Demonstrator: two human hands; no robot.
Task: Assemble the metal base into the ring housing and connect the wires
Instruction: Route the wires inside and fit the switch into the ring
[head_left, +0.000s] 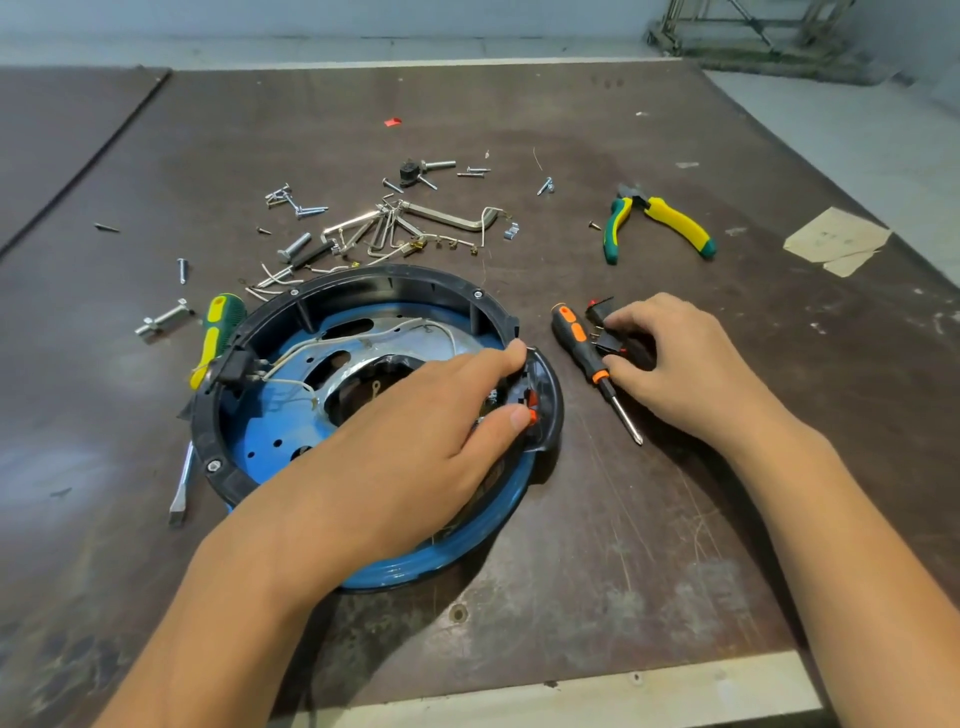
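The black and blue ring housing (249, 332) lies flat in the middle of the table. The metal base (311, 364), partly blue, sits inside it with white wires (296, 349) running across it. My left hand (415, 431) reaches over the housing and pinches a black panel piece with orange parts (545, 395) at the right rim, index finger on top and thumb below. Just right of the housing, my right hand (685, 364) curls its fingers round a small black switch with a red button (600, 306).
An orange-black screwdriver (587, 353) lies between my hands. A green-yellow screwdriver (218, 332) and a flat chisel blade (182, 488) lie left of the housing. Behind it are hex keys (415, 218), several screws and bolts. Green-yellow pliers (660, 218) lie far right.
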